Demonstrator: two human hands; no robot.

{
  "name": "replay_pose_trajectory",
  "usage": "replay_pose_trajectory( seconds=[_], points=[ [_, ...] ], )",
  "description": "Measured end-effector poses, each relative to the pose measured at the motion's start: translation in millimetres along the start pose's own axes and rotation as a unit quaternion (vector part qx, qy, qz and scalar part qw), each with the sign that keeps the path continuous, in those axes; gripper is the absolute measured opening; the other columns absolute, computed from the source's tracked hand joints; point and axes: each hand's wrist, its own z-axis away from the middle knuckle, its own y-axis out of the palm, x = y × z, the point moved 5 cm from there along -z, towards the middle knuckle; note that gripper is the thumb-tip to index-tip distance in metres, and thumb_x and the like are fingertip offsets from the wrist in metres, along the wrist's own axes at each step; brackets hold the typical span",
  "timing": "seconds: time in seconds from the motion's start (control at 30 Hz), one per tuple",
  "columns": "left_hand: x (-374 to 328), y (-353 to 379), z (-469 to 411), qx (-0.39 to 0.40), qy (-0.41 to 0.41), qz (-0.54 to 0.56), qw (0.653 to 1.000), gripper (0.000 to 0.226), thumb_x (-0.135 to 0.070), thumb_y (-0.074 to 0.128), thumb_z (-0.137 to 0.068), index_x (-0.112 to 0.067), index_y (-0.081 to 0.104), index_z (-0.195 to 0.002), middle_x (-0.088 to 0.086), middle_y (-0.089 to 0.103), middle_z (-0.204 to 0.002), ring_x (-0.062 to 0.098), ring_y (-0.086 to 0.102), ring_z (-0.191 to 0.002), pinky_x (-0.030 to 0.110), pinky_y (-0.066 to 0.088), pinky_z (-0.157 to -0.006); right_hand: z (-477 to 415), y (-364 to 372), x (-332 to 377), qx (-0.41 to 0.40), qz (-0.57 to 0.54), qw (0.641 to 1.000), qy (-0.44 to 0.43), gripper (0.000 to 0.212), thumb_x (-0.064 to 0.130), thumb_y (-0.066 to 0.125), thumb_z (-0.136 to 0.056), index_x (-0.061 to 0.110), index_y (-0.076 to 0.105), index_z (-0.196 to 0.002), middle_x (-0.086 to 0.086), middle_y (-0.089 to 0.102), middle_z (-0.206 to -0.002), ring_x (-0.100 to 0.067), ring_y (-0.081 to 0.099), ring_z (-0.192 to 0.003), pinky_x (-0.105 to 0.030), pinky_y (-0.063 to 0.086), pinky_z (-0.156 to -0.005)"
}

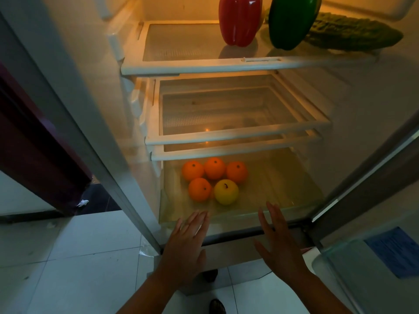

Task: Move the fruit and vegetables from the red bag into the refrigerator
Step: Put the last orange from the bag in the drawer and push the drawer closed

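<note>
The refrigerator stands open in front of me. Its clear bottom drawer [229, 214] is pulled out and holds several oranges [199, 189] and a yellow apple [226, 191]. On the top shelf [181, 41] stand a red bell pepper [239, 19] and a green bell pepper [291, 21], with a bumpy green bitter gourd [353, 32] lying behind them. My left hand [186, 243] and my right hand [277, 241] are flat with straight fingers at the drawer's front edge, holding nothing. The red bag is out of sight.
Two glass shelves [238, 132] in the middle of the refrigerator are bare. The open door [381, 245] is at the right, with a blue label on it. A dark red cabinet [34, 143] stands at the left. White floor tiles [79, 257] lie below.
</note>
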Motion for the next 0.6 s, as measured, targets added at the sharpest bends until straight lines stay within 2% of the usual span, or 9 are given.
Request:
replay_pose_trajectory(
  seconds=[0.17,0.3,0.43,0.6],
  points=[
    [13.2,3.1,-18.0,0.007,0.005,-0.028,1.0,0.093,-0.037,0.07,-0.058,-0.01,0.034,-0.14,0.006,0.049,-0.14,0.018,0.032,-0.13,0.048,0.031,-0.1,-25.2,6.1,-4.7,-0.012,0.02,1.0,-0.019,0.09,0.036,0.067,-0.082,0.02,0.009,-0.149,-0.004,-0.004,-0.158,-0.02,-0.005,-0.145,-0.044,0.022,-0.107],
    [25.7,4.9,-37.9,0.025,-0.007,-0.035,0.999,0.099,-0.038,0.078,-0.054,-0.01,0.036,-0.139,0.005,0.05,-0.139,0.021,0.045,-0.129,0.043,0.034,-0.1,-52.4,6.5,-8.5,-0.019,0.055,0.998,-0.028,0.076,0.053,0.041,-0.087,0.016,0.014,-0.148,-0.009,0.004,-0.157,-0.026,0.002,-0.144,-0.042,0.03,-0.105],
    [38.4,5.5,-52.3,0.029,-0.018,-0.041,0.999,0.099,-0.035,0.076,-0.055,-0.012,0.033,-0.142,0.004,0.046,-0.142,0.017,0.031,-0.132,0.045,0.03,-0.103,-71.5,8.3,-9.4,-0.024,0.07,0.997,-0.032,0.074,0.062,0.025,-0.09,0.019,0.01,-0.148,-0.01,0.008,-0.155,-0.027,0.006,-0.142,-0.042,0.034,-0.102],
    [46.0,9.2,-65.7,0.037,-0.035,-0.057,0.997,0.104,-0.032,0.078,-0.05,-0.012,0.034,-0.141,0.005,0.047,-0.141,0.019,0.029,-0.131,0.047,0.028,-0.103,-87.7,11.2,-10.9,-0.012,0.063,0.997,-0.038,0.085,0.054,0.048,-0.086,0.021,0.002,-0.149,-0.011,0.008,-0.155,-0.029,0.007,-0.141,-0.048,0.033,-0.104]
  ],
)
